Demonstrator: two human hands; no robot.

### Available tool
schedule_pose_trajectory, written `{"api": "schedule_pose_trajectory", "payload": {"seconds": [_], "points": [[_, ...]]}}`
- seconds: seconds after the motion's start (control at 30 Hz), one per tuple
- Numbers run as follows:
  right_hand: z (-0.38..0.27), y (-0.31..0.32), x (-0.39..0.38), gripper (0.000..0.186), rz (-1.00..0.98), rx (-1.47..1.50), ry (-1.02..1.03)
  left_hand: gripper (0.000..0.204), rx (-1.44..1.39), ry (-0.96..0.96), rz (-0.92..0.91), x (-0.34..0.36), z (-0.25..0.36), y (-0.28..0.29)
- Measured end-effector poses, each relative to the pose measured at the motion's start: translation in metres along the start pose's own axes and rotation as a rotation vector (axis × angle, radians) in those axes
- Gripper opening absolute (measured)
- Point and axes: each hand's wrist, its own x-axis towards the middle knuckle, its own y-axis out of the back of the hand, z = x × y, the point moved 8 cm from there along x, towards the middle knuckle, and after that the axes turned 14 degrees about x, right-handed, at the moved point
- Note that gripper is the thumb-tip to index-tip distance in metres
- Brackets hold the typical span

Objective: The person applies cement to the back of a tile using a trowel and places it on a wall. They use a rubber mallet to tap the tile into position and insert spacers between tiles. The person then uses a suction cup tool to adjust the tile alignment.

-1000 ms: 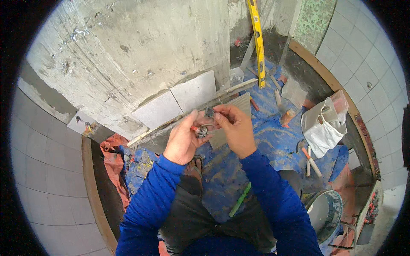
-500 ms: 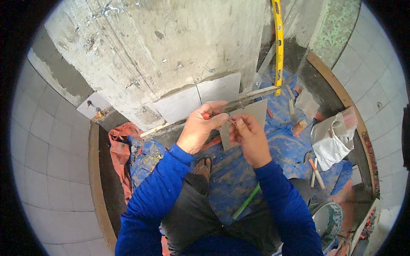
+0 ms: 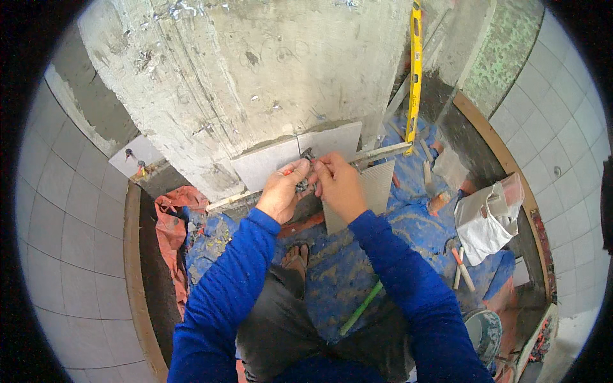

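- Several dark bits (image 3: 302,186) are lying in the left hand (image 3: 278,196), up in front of the person and near the wall tiles.
- The left hand's fingers are curling around the bits, and its thumb is pressing in from above.
- A small red piece (image 3: 288,172) is showing beside the left thumb.
- The right hand (image 3: 342,189) is working just beside the left, its thumb and fingertips bunching close to the bits; whether they are gripping one, the view is not showing, so one cannot tell.
- Blue sleeves (image 3: 237,273) are covering both forearms.
- Behind the hands, two pale tiles (image 3: 265,163) are standing side by side at the foot of a rough concrete wall (image 3: 274,70).
- A batten (image 3: 382,152) is running along below those tiles, and a yellow level (image 3: 415,83) is reaching down to its right end.
- A ribbed tile (image 3: 378,186) is leaning below the batten, partly behind the right hand.
- A blue tarp (image 3: 338,274) is covering much of the floor; a green strip (image 3: 363,307) is lying on it.
- To the right, a white bag (image 3: 479,233) is standing near some handled tools (image 3: 466,274), and a bucket (image 3: 491,332) is sitting nearer the person.
- One sandalled foot (image 3: 295,262) is resting below the left hand.
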Motion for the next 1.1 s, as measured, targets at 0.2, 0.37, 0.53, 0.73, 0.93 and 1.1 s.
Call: {"api": "schedule_pose_trajectory", "payload": {"seconds": [0.2, 0.37, 0.53, 0.73, 0.93, 1.1], "points": [[-0.003, -0.008, -0.002, 0.016, 0.141, -0.357, 0.302, 0.026, -0.044, 0.015, 0.029, 0.017, -0.008, 0.007], [0.000, -0.017, 0.004, 0.017, 0.125, -0.481, 0.310, 0.027, -0.090, 0.029, 0.089, 0.019, -0.010, 0.011], [-0.003, -0.022, 0.004, 0.017, 0.123, -0.525, 0.351, 0.029, -0.108, 0.037, 0.117, 0.019, -0.014, 0.013], [-0.005, -0.023, 0.002, 0.016, 0.111, -0.548, 0.377, 0.030, -0.123, 0.020, 0.082, 0.021, -0.016, 0.015], [-0.007, -0.026, 0.004, 0.016, 0.101, -0.591, 0.399, 0.031, -0.136, 0.050, 0.074, 0.021, -0.018, 0.015], [-0.012, -0.027, 0.004, 0.016, 0.122, -0.569, 0.427, 0.031, -0.138, 0.043, 0.070, 0.022, -0.016, 0.015]]}}
